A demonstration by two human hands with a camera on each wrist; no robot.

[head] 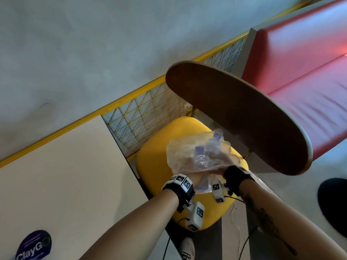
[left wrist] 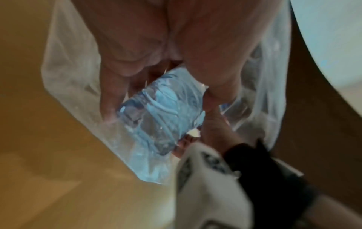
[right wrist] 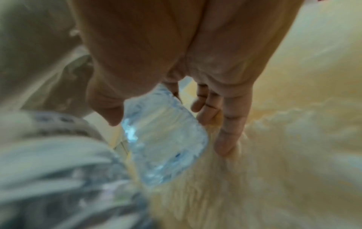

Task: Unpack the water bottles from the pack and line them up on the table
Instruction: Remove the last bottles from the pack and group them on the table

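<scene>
The pack point(head: 201, 154) is loose clear plastic wrap with several blue-labelled water bottles inside. It hangs just above the yellow chair seat point(head: 154, 166). My left hand point(head: 196, 178) is at its near underside and my right hand point(head: 226, 160) at its right side, both seen through the wrap. In the left wrist view my left hand point(left wrist: 156, 99) grips a clear water bottle point(left wrist: 162, 120) between thumb and fingers, with wrap around it. In the right wrist view my right hand point(right wrist: 166, 128) holds a water bottle point(right wrist: 170, 151) between thumb and fingers. Whether this is the same bottle, I cannot tell.
A round dark brown table point(head: 234, 113) stands just beyond and to the right of the pack, its edge close to my right hand. A red bench point(head: 300, 76) lies behind it. A yellow wire partition point(head: 146, 111) runs behind the chair, with a pale panel point(head: 65, 175) at the left.
</scene>
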